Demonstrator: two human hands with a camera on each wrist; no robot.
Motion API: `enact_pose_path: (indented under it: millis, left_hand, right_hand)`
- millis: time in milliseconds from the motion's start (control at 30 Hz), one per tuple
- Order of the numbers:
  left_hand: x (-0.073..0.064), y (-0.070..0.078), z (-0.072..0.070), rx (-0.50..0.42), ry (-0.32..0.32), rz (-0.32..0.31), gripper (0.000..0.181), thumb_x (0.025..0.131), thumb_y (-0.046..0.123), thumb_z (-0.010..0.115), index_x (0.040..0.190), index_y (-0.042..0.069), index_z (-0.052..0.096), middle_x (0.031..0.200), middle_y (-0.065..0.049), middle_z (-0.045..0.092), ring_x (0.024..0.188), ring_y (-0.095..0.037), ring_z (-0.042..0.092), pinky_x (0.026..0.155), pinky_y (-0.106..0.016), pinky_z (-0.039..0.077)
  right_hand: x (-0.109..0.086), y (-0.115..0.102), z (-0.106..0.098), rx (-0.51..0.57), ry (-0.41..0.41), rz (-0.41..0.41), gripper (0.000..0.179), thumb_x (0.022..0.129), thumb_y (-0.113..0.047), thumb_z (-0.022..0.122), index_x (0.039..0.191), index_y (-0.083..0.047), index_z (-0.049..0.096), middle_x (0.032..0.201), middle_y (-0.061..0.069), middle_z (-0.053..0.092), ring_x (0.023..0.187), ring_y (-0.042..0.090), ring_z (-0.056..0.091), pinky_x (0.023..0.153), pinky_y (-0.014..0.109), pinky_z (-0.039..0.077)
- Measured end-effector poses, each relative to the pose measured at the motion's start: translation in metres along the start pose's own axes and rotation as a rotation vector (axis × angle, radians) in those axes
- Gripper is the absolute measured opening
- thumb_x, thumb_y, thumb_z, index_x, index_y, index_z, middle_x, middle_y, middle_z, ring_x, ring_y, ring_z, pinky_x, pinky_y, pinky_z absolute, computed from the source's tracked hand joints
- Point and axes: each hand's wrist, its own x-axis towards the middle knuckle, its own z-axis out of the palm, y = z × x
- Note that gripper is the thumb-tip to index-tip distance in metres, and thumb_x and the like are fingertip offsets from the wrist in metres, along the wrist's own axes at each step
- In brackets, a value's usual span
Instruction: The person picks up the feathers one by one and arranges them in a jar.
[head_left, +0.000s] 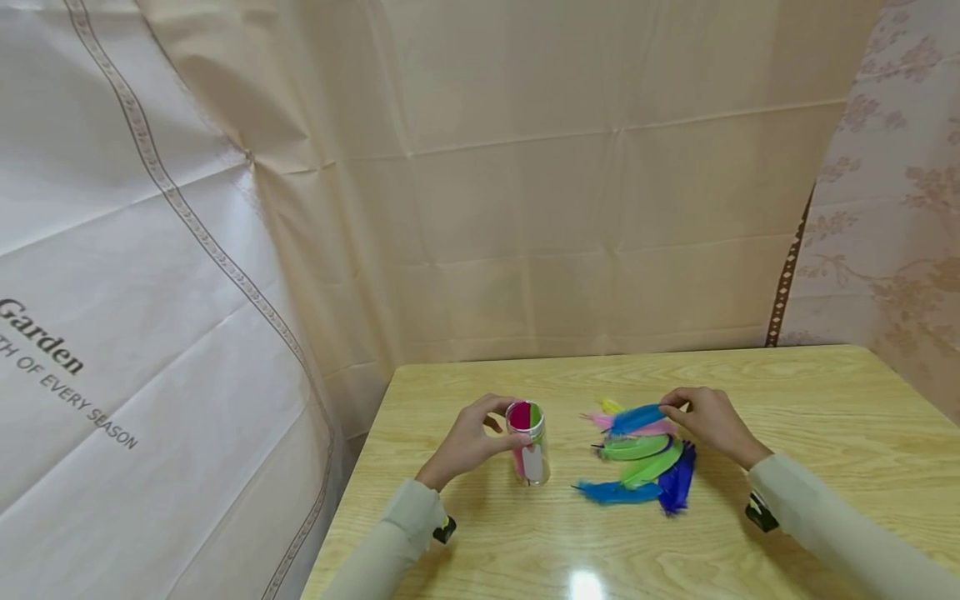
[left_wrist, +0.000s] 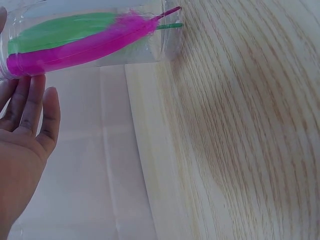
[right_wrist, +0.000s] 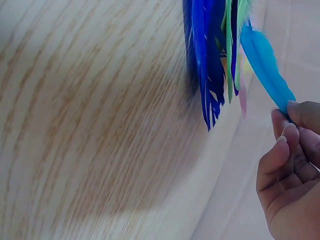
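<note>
A clear jar (head_left: 534, 460) stands upright on the table, and my left hand (head_left: 471, 437) grips it near the rim, thumb in front and fingers behind. Inside it lean a magenta feather (left_wrist: 85, 50) and a green feather (left_wrist: 62, 31), quills at the bottom; a pale shape also shows through the wall. My right hand (head_left: 708, 421) pinches the tip of a light blue feather (right_wrist: 267, 65) between thumb and fingers, over the loose pile. That pile holds green feathers (head_left: 636, 448), dark blue feathers (head_left: 677, 479), another light blue feather (head_left: 618, 492), and pink and yellow ones behind.
The wood-grain table (head_left: 465, 550) has its far edge against a hanging beige cloth (head_left: 525, 208). A white printed cloth (head_left: 150, 333) hangs at the left, a floral one (head_left: 900, 208) at the right. Small dark devices sit at both wrists.
</note>
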Motion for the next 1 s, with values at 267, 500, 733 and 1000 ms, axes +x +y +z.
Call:
enact_pose_path:
  millis: [267, 500, 733, 1000]
  left_hand:
    - [0.0, -0.001, 0.0, -0.006, -0.001, -0.005, 0.05, 0.088, 0.047, 0.081, 0.132, 0.029, 0.065, 0.12, 0.012, 0.065, 0.108, -0.013, 0.06, 0.09, -0.046, 0.054]
    - [0.001, 0.001, 0.0, -0.018, -0.005, -0.017, 0.048, 0.088, 0.041, 0.083, 0.132, 0.029, 0.066, 0.12, 0.012, 0.065, 0.108, -0.013, 0.06, 0.09, -0.045, 0.054]
    - [0.001, 0.002, 0.0, -0.005, -0.007, -0.006, 0.05, 0.089, 0.044, 0.081, 0.133, 0.028, 0.065, 0.121, 0.012, 0.064, 0.108, -0.012, 0.06, 0.09, -0.043, 0.055]
    - [0.0, 0.004, -0.001, -0.041, -0.009, -0.023, 0.048, 0.089, 0.037, 0.083, 0.132, 0.029, 0.066, 0.122, 0.012, 0.065, 0.11, -0.014, 0.06, 0.092, -0.05, 0.053]
  right_hand:
    - [0.001, -0.002, -0.003, 0.018, 0.005, 0.022, 0.013, 0.099, -0.019, 0.071, 0.099, -0.008, 0.077, 0.089, 0.0, 0.074, 0.072, 0.013, 0.06, 0.06, 0.027, 0.049]
    - [0.001, -0.007, -0.01, 0.045, 0.007, 0.029, 0.017, 0.102, -0.022, 0.068, 0.102, -0.006, 0.075, 0.091, 0.003, 0.073, 0.073, 0.015, 0.059, 0.058, 0.027, 0.048]
    - [0.002, -0.014, -0.012, 0.038, 0.039, 0.005, 0.015, 0.101, -0.021, 0.069, 0.1, -0.007, 0.075, 0.088, 0.001, 0.072, 0.07, 0.013, 0.057, 0.058, 0.027, 0.047]
    - [0.003, -0.019, -0.012, 0.041, 0.06, -0.018, 0.015, 0.1, -0.021, 0.07, 0.1, -0.007, 0.075, 0.086, 0.002, 0.071, 0.067, 0.015, 0.055, 0.056, 0.027, 0.045]
